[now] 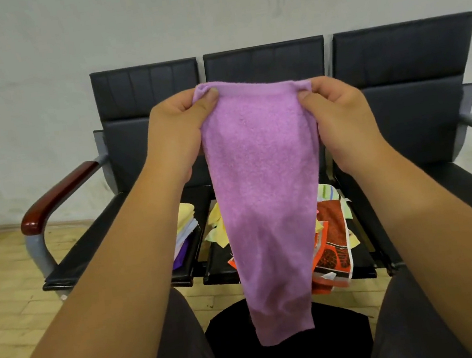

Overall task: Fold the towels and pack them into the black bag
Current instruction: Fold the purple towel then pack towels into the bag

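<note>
No readable text, labels or numbers — none legible

Two arms in shot, and both forearms [116, 278] are bare from the wrist back to the frame's bottom edge. Left hand [177, 129] and right hand [340, 117] are bare too, thumbnails [211, 95] cut short. Below the hands, toward the body, dark charcoal trousers [185, 350] cover both thighs, plain and matte.
</note>
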### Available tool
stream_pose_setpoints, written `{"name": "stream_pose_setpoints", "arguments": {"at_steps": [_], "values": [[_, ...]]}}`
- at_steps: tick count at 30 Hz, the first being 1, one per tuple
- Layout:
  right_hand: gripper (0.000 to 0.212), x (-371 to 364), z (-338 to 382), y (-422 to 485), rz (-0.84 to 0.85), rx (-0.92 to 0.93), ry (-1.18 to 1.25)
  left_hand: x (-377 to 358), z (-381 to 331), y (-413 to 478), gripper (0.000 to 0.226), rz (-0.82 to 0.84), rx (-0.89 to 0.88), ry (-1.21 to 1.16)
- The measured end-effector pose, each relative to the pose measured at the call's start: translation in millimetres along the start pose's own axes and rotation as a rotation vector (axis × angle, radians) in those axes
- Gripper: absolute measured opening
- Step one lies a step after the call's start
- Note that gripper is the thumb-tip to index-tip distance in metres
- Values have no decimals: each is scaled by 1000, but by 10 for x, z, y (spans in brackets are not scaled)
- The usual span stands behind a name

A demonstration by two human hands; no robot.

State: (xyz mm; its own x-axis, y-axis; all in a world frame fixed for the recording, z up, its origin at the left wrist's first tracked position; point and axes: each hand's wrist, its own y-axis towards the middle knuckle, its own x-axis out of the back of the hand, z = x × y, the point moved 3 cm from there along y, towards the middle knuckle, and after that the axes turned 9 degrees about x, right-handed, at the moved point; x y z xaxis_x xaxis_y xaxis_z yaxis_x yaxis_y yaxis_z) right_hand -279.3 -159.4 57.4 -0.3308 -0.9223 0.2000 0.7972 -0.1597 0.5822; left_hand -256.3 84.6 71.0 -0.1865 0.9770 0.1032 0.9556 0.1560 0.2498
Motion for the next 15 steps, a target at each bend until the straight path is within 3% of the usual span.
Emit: {"name": "stream_pose_setpoints", "arguments": {"at_steps": [4,9,12,15], "values": [[22,-7,-50,-5,48,-95,125,7,53,-48,17,87,76,-78],[23,-59,-187,-54,85,-457,723,-150,110,-19,26,238,272,-355],[65,-211,-400,-256,185,-591,944,-287,176,4,20,335,458,-611],[97,-348,-654,-608,429,-721,1041,-362,390,131,21,316,538,-769]]}}
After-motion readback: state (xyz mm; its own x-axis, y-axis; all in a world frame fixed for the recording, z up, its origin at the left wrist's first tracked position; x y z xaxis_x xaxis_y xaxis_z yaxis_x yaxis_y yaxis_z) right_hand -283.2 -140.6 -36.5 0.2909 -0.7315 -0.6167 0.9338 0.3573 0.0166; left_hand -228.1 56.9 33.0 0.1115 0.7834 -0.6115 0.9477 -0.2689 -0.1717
